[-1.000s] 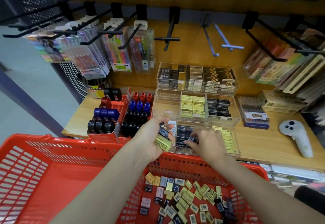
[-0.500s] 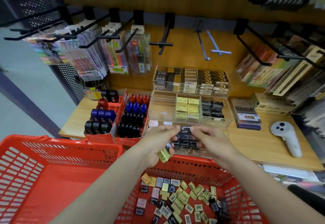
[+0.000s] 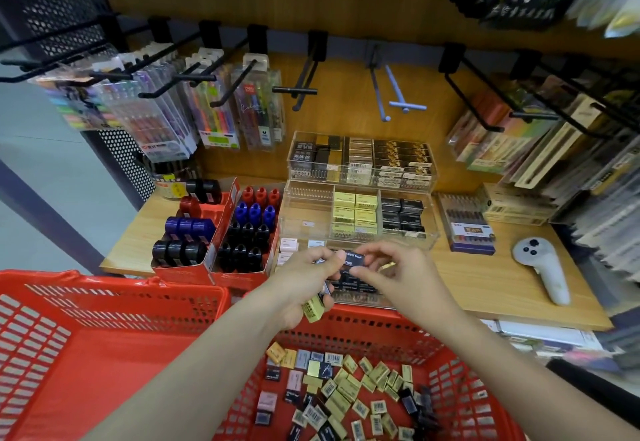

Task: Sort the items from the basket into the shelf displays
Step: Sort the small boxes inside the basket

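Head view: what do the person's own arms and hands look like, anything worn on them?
Both arms are bare as far as the frame shows, with no sleeve visible. The left hand and right hand wear no gloves, and no watch, bracelet or ring is visible. Nails look short and unpainted.

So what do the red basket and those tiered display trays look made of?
Red basket: moulded plastic by the look, semi-glossy, with slotted walls and a rounded rim. Tiered display trays: clear rigid plastic, likely acrylic; the stock shows straight through the walls and the edges catch light.

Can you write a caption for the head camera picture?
Both hands hold a black eraser above the red basket.
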Available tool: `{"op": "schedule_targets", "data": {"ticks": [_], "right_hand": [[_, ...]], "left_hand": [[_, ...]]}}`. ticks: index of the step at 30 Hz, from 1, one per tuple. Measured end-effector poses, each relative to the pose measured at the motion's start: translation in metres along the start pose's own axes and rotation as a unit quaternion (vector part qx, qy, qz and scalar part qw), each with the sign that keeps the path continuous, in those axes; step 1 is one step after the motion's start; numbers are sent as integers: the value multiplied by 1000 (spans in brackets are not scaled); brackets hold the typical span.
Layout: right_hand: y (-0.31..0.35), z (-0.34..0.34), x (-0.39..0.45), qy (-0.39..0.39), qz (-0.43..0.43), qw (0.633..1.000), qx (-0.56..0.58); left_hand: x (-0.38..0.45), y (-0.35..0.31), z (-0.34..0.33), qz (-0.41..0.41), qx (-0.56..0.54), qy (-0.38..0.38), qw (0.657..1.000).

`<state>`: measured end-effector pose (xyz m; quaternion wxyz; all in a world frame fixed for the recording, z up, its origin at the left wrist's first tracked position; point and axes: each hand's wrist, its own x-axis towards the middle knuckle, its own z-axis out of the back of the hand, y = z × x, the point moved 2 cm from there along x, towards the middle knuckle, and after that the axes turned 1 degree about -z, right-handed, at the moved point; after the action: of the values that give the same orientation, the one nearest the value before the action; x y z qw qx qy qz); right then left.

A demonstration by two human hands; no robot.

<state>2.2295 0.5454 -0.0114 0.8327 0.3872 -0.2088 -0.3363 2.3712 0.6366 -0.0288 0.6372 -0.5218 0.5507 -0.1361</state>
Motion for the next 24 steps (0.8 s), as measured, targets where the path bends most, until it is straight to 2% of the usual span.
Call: {"op": "schedule_targets", "data": {"ticks": [4, 7, 10, 16, 24], "right_hand": [[-11, -3, 9, -18, 82, 990, -117], [-33, -4, 22, -32, 20, 967, -250], [-50, -17, 30, 8, -46, 930, -365], [-62, -39, 43, 17, -97, 881, -462], [-66, -40, 42, 36, -98, 869, -483]], "left_hand": [[3, 0, 0, 33, -22, -7, 999], [6, -2, 2, 55, -71, -34, 995], [9, -3, 6, 57, -103, -46, 992], [11, -2, 8, 57, -98, -39, 993], [8, -3, 11, 53, -89, -41, 994]]}}
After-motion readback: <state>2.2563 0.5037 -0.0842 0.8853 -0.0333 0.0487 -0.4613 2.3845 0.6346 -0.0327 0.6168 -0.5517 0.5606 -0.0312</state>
